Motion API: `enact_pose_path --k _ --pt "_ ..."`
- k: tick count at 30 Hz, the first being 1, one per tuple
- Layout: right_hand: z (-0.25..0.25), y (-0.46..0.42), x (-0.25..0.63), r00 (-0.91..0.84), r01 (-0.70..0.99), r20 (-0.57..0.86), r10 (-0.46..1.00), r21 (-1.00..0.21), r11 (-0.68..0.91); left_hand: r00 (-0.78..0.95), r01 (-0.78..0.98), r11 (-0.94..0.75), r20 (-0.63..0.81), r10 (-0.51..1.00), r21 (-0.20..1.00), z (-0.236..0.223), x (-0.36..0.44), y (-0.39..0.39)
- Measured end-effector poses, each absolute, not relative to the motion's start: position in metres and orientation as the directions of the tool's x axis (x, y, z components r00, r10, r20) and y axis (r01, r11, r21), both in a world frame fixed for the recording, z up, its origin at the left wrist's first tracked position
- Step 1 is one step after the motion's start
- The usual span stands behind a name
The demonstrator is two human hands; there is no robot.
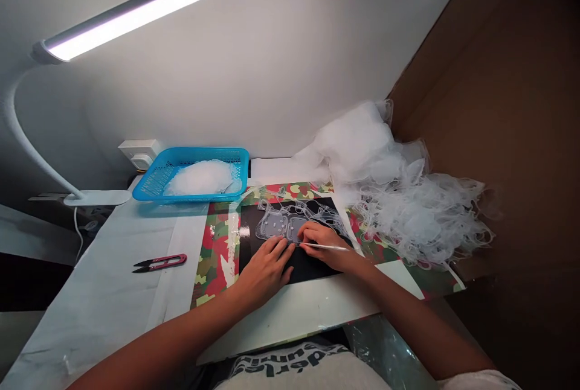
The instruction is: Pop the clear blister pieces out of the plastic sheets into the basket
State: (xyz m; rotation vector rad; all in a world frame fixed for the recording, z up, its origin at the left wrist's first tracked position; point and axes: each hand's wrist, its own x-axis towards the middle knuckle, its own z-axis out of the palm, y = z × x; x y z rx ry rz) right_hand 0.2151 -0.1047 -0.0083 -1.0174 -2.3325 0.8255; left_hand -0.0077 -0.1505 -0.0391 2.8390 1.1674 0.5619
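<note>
A clear moulded plastic sheet (pixel 283 225) with rounded square shapes lies on a black mat (pixel 312 264). My left hand (pixel 267 266) rests flat on the mat just below the sheet, with its fingertips touching the sheet's near edge. My right hand (pixel 324 242) is closed round a thin white stick-like tool (pixel 328 247), whose tip meets the sheet by my left fingertips. Thin clear plastic offcuts (pixel 324 212) trail across the mat behind my right hand.
A blue basket (pixel 156 182) holding small clear pieces sits at the back left. Red thread snips (pixel 159 262) lie on the white table to the left. A large heap of clear plastic trimmings (pixel 408 197) fills the right. A desk lamp (pixel 136 12) hangs overhead; a brown board (pixel 498 106) stands right.
</note>
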Motion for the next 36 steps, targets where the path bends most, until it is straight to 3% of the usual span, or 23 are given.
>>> enact_pose_path --k 7,9,12,14,16,18,20,22,24,27,32,36 --pt "-0.022 -0.109 0.206 -0.62 0.521 0.299 0.725 -0.534 0.666 0.665 0.663 -0.721 0.285 0.69 0.198 -0.035 -0.013 -0.147" --pt "-0.02 -0.106 0.209 -0.54 0.553 0.323 0.777 -0.559 0.617 0.666 0.667 -0.719 0.276 0.693 0.196 -0.035 -0.013 -0.147" --pt "-0.011 -0.098 0.23 -0.199 0.614 0.355 0.913 -0.681 0.399 0.663 0.673 -0.713 0.268 0.699 0.195 -0.034 -0.014 -0.149" --pt "-0.006 -0.092 0.249 0.098 0.612 0.372 0.923 -0.754 0.239 0.661 0.671 -0.713 0.273 0.699 0.203 -0.03 -0.015 -0.149" --pt "-0.003 -0.09 0.263 0.251 0.558 0.349 0.903 -0.814 0.16 0.657 0.661 -0.708 0.265 0.706 0.247 -0.024 -0.016 -0.148" --pt "0.0 -0.095 0.266 0.218 0.492 0.299 0.929 -0.856 0.16 0.629 0.65 -0.668 0.236 0.74 0.363 -0.014 -0.016 -0.141" --pt "0.004 -0.108 0.256 0.107 0.449 0.271 0.957 -0.872 0.196 0.546 0.615 -0.558 0.208 0.811 0.557 -0.002 -0.014 -0.128" --pt "0.009 -0.125 0.239 0.007 0.436 0.273 0.962 -0.866 0.243 0.409 0.491 -0.339 0.131 0.903 0.803 0.007 -0.008 -0.112" --pt "0.013 -0.14 0.222 -0.103 0.436 0.279 0.955 -0.85 0.296 0.36 0.269 -0.033 -0.069 0.931 0.962 0.011 0.001 -0.097" --pt "0.016 -0.147 0.207 -0.289 0.414 0.228 0.93 -0.846 0.336 0.443 0.109 0.25 -0.273 0.854 0.962 0.007 0.013 -0.083" --pt "0.015 -0.114 0.215 -0.23 0.193 0.064 0.971 -0.975 0.11 0.381 0.149 0.129 -0.177 0.908 0.98 -0.011 0.019 -0.083" --pt "0.012 -0.084 0.221 -0.285 0.111 -0.051 0.957 -0.994 -0.02 0.366 0.191 0.004 -0.075 0.928 0.982 -0.017 0.016 -0.089"
